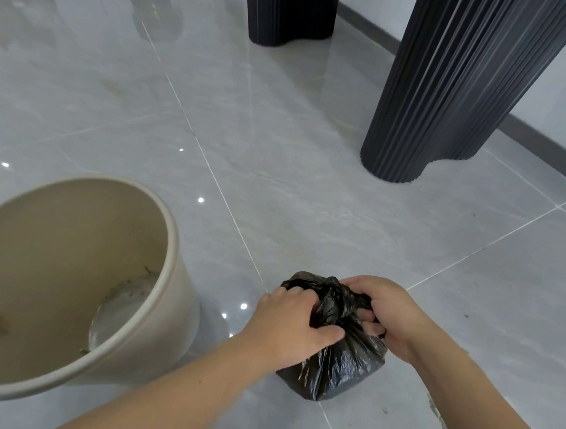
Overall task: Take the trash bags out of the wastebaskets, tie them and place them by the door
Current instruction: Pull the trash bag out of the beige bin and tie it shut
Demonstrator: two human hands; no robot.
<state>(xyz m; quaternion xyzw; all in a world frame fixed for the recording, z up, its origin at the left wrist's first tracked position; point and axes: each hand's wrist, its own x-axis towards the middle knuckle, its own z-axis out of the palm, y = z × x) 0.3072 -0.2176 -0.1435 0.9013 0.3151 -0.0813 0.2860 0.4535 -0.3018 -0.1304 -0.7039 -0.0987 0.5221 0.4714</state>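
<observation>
black trash bag on floor just right of the beige wastebasket, already out. left hand and right hand both clutch its knotted top, tying nearly done. wastebasket unlined. carrying to door left; door unseen.

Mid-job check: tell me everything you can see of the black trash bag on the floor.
The black trash bag is small, of thin glossy crinkled plastic, bulging with contents that cannot be seen. It sits upright on the grey tiled floor, outside and to the right of the beige wastebasket, apart from it. Its neck is gathered into a twisted bunch at the top. The left hand and right hand both grip that bunch, fingers curled into the plastic. Whether the knot is finished cannot be told.
</observation>
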